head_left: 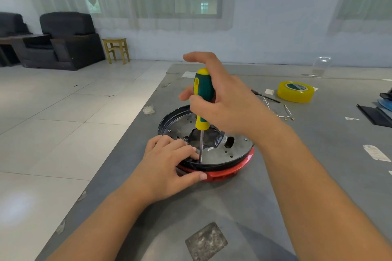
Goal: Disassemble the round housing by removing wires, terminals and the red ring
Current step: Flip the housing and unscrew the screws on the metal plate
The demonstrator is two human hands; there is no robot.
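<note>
The right hand (pixel 222 104) holds a screwdriver (pixel 203 99) by its green and yellow handle, thumb and lower fingers curled round the grip while the index finger arches loosely above the handle's top. The tool stands nearly upright, its thin metal shaft running down from the hand to a point just inside the near rim of the round housing (pixel 229 154), directly below and slightly to the left of that hand.

The left hand (pixel 169 165) rests on the near left edge of the housing. Its fingers lie curled over the black rim, with the fingertips (pixel 194 152) right beside the screwdriver shaft, and its thumb presses against the outer side of the red ring (pixel 231 172). The red ring sits under the black housing, showing along the near and right side, touching the grey surface (pixel 318 176).

The housing's inner plate is silvery metal with small holes and a dark, irregular opening at its middle, just beyond the left hand's knuckles.

Past the right wrist, farther out on the surface, lie thin white wires (pixel 284 112) with small metal terminals at their ends, apart from the housing. Beyond them sits a roll of yellow tape (pixel 295 91), with a slim black tool (pixel 266 96) between it and the right hand. A clear plastic dome (pixel 321 66) stands at the far edge.
</note>
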